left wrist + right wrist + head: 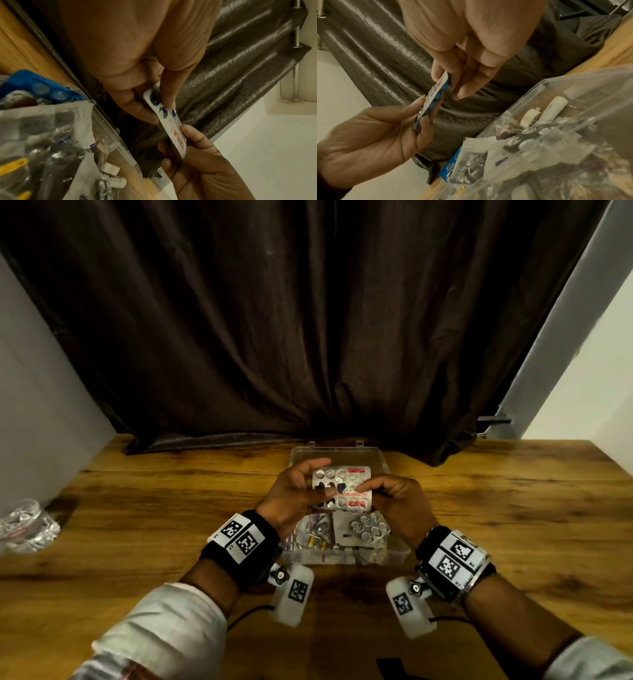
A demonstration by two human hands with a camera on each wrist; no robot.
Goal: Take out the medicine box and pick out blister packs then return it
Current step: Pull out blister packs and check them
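Silver foil blister pack (342, 488) pinched between left hand (291, 498) and right hand (399, 501), above clear plastic medicine box (399, 553).

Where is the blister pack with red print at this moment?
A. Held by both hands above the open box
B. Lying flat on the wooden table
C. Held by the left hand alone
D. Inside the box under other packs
A: the left hand and the right hand each pinch one end of the blister pack, which is lifted over the open box.
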